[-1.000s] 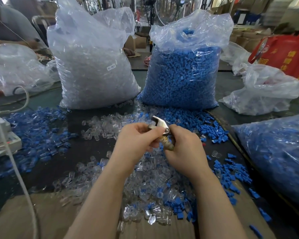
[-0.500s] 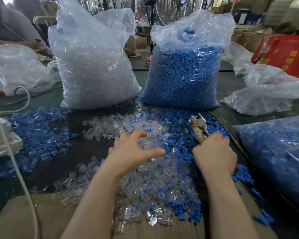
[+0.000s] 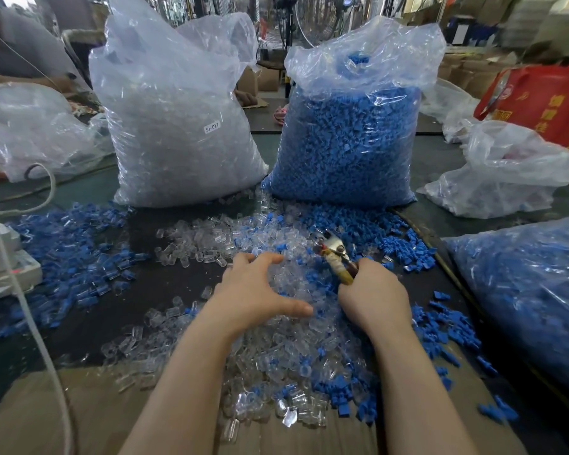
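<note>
My right hand (image 3: 373,295) grips the taped handles of a pair of metal pliers (image 3: 334,251), jaws pointing up and away from me. My left hand (image 3: 255,290) hovers over a heap of small clear plastic caps (image 3: 286,343), fingers spread and thumb stretched toward the right hand; nothing is held in it. Loose blue plastic pieces (image 3: 352,224) lie mixed with the clear caps around both hands on the dark table (image 3: 151,290).
Two tall plastic sacks stand behind the heap: clear caps (image 3: 178,126) at left, blue pieces (image 3: 349,139) at right. More bags lie at right (image 3: 523,290) and far left (image 3: 30,133). A white cable (image 3: 30,316) and power strip (image 3: 4,267) sit at left. Cardboard (image 3: 63,412) covers the near edge.
My hands came apart. The left hand let go of the pliers and spread over the clear caps; the right hand swung out right with the pliers, then back toward the middle.
</note>
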{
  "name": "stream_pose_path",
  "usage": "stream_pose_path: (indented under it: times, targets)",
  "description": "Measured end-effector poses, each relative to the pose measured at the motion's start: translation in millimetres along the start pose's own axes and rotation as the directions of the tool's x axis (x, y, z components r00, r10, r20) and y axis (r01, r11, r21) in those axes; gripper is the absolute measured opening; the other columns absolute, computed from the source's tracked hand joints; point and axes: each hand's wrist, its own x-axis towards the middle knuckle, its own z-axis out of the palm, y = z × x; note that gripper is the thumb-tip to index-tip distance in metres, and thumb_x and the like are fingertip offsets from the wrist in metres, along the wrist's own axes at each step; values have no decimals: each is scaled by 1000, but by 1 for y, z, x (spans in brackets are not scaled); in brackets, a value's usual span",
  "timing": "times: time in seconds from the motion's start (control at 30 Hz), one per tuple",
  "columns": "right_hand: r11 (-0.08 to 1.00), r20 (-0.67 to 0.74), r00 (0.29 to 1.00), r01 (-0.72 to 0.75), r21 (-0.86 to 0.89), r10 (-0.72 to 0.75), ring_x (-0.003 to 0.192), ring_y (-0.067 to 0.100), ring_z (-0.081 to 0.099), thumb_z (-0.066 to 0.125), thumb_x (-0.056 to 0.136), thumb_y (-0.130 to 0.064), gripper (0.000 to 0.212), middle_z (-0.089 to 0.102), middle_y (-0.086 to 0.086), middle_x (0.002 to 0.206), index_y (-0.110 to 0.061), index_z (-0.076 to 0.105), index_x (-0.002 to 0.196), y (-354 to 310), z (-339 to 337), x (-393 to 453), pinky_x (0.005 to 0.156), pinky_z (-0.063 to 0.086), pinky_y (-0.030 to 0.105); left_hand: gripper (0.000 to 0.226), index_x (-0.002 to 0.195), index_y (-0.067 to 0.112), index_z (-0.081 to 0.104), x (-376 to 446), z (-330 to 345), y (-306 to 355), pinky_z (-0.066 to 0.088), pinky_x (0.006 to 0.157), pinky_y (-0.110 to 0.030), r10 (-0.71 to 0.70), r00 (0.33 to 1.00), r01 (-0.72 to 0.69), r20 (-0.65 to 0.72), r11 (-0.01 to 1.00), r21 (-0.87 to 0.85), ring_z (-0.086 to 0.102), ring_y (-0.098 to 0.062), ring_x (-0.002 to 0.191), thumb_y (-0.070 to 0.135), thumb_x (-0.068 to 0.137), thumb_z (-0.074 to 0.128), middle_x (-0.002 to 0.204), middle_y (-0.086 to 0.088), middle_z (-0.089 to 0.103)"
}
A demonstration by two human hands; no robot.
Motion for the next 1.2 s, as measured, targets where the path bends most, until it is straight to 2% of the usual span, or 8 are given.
stream_pose_path:
  times: [0.2, 0.33, 0.47, 0.7, 0.87, 0.97, 1.07, 1.2]
  targets:
    - [996, -39, 998, 43, 73, -40, 65, 22, 45, 58, 87, -23, 10, 47, -3, 71, -18, 49, 86, -4, 2, -1, 56, 31, 33, 74, 129, 42, 52, 2, 0, -1, 38, 97, -29, 74, 993, -78, -93, 996, -37, 41, -15, 116, 47, 64, 87, 133, 4, 35]
    - [999, -50, 998, 39, -34, -41, 58, 14, 36, 56, 89, -19, 11, 41, -3, 70, -17, 46, 91, -3, 1, -3, 56, 31, 32, 47, 109, 49, 57, -1, 1, 2, 41, 102, -32, 156, 982, -158, -102, 987, -13, 42, -10, 114, 40, 71, 84, 120, 13, 39]
    - [999, -44, 999, 25, -24, -26, 57, 13, 37, 56, 88, -18, 10, 44, -1, 70, -17, 46, 87, -4, 0, -3, 57, 33, 32, 19, 87, 42, 63, -1, 3, 8, 44, 84, -25, 209, 962, -210, -177, 978, 13, 50, 0, 87, 36, 78, 79, 104, 19, 50]
    - [998, -142, 989, 38, 50, -31, 57, 12, 37, 55, 91, -25, 13, 46, -3, 68, -18, 48, 83, -3, 2, -1, 51, 27, 32, 13, 81, 39, 65, -3, 4, 11, 37, 59, -14, 171, 946, -191, -275, 980, -47, 55, 7, 69, 42, 78, 78, 82, 23, 60]
    - [992, -172, 985, 14, 123, 8, 74, 25, 48, 59, 93, -46, 25, 49, -3, 74, -21, 54, 93, -3, 4, 3, 62, 35, 33, 22, 72, 31, 67, -2, 4, 13, 41, 51, -20, 86, 937, -168, -339, 961, -219, 50, 2, 47, 50, 73, 79, 62, 12, 63]
    - [966, -182, 983, 55, 253, -9, 81, 25, 54, 63, 90, -48, 24, 58, -3, 84, -24, 57, 95, -5, 2, 3, 67, 38, 34, 22, 75, 30, 67, -2, 4, 13, 48, 57, -24, 50, 917, -167, -395, 949, -268, 56, -2, 56, 49, 75, 78, 67, 6, 66]
    - [870, -218, 974, 161, 465, -64, 71, 19, 56, 66, 89, -41, 20, 61, -6, 75, -25, 57, 82, -6, 1, 2, 62, 39, 33, 16, 81, 26, 67, -2, 3, 16, 52, 64, -22, 35, 910, -221, -414, 885, -409, 64, -1, 64, 38, 79, 79, 72, 8, 70]
    - [725, -242, 961, 264, 636, -137, 61, 16, 50, 67, 90, -29, 12, 63, 0, 70, -20, 63, 83, -8, 0, -1, 59, 43, 34, 8, 98, 16, 68, -3, 2, 21, 55, 69, -23, 36, 955, -241, -296, 675, -697, 73, -13, 76, 17, 90, 69, 84, 1, 76]
